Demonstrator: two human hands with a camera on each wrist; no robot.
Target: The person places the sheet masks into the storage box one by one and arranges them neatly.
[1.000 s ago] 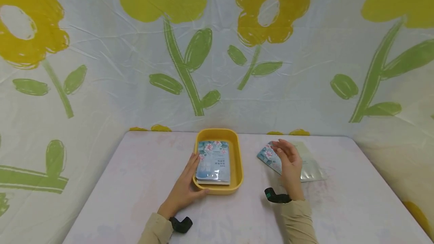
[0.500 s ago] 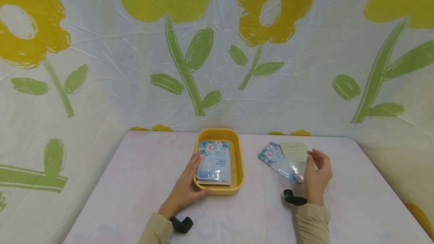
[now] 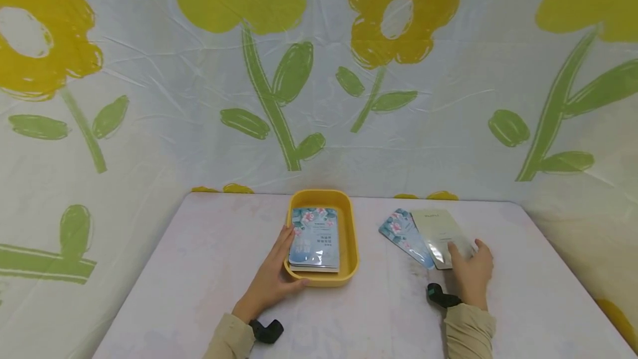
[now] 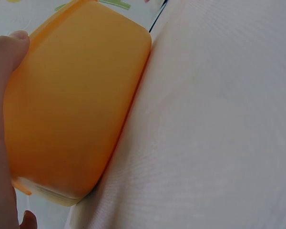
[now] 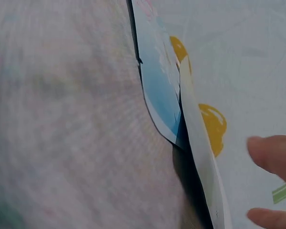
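My left hand (image 3: 271, 276) holds a corner of the yellow plastic tray (image 3: 355, 242), fingers over its left rim and thumb along the near rim. Inside lies a small stack of flat sachets, the top one a blue floral sachet (image 3: 315, 240). To the right, a second blue floral sachet (image 3: 404, 237) lies slantwise, partly under a pale green foil sachet (image 3: 436, 231). Over the near right end of the pale sachet is my right hand (image 3: 471, 273), thumb and fingers spread. In the right wrist view its fingers (image 5: 276, 155) stand apart from the pale sachet (image 5: 200, 148).
A table with a pale cover (image 3: 199, 259) carries everything. Behind it and at both sides hangs a white cloth (image 3: 448, 148) printed with yellow flowers. Black wrist cameras (image 3: 267, 331) are strapped at both wrists.
My right hand has moved right and nearer, off the floral sachet to the pale sachet's near end, and its fingers have spread. The left hand and tray have stayed in place.
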